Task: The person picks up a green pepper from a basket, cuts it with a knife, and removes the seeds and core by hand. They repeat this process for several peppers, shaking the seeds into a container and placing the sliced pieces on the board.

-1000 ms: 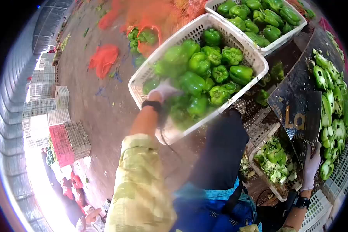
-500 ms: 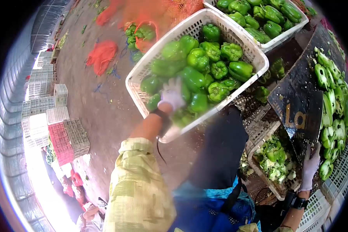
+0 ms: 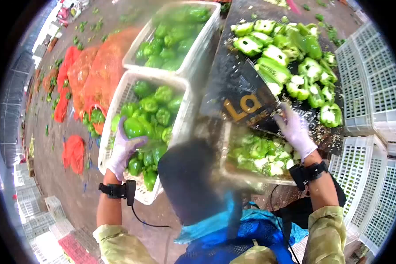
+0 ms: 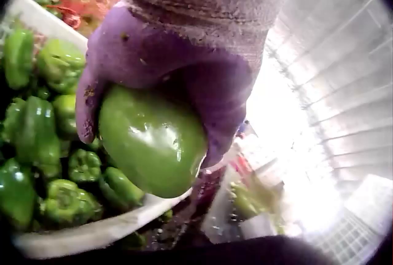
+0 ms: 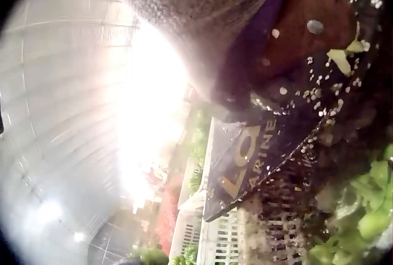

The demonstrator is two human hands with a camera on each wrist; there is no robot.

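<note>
Left hand (image 3: 123, 149) has shifted since earlier; we are seeing it clamping a pepper (image 3: 134, 126) over the crate (image 3: 114, 105), at 9 o'clock of the right hand (image 3: 295, 132), which is touching the desk (image 3: 233, 83), grip unclear.

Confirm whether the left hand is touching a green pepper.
Touching. The left wrist view shows the gloved left hand curled round the green pepper, with no gap between them.

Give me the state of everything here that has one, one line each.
left hand, grips a green pepper
green pepper, whole, held over the near crate
right hand, rests on the dark board, grip unclear
near crate, filled with whole peppers
far crate, filled with peppers
dark board, strewn with seeds
cut peppers, halved, lying on the board
scrap crate, holds trimmings
</note>
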